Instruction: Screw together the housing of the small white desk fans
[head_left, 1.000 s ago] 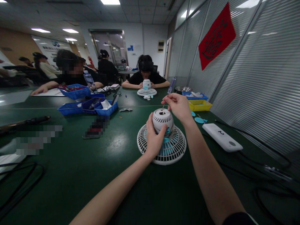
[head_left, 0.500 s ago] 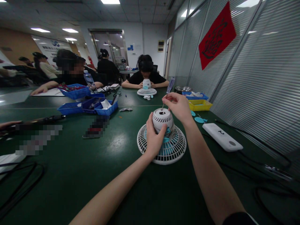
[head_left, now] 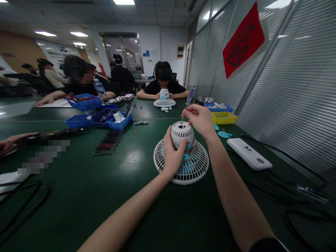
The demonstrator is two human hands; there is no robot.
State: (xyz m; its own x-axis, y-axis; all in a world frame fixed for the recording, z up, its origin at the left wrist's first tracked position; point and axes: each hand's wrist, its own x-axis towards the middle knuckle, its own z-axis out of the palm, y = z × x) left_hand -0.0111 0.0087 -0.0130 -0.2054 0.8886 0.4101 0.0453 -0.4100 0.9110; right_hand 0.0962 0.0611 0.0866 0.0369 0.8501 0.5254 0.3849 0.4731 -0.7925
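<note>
A white fan (head_left: 183,132) rests grille-down on the green table, its rounded motor housing on top and light blue parts showing through the grille. My left hand (head_left: 173,154) is wrapped round the left and near side of the housing. Between the fingertips of my right hand (head_left: 199,119) is the shaft of a screwdriver (head_left: 190,96) with a clear purplish handle, held nearly upright. Its tip meets the top of the housing, beside a dark opening; the exact contact point is too small to make out.
Blue bins (head_left: 119,121) stand at the left, a yellow tray (head_left: 223,118) and light blue pieces (head_left: 223,134) at the right. Nearer are a white power bank (head_left: 249,154) and black cables. Across the table, a person (head_left: 163,75) holds another fan (head_left: 164,102).
At the far left, another person's hand and the dark tool in it have moved right. My hands, the screwdriver and the fan look almost unchanged.
</note>
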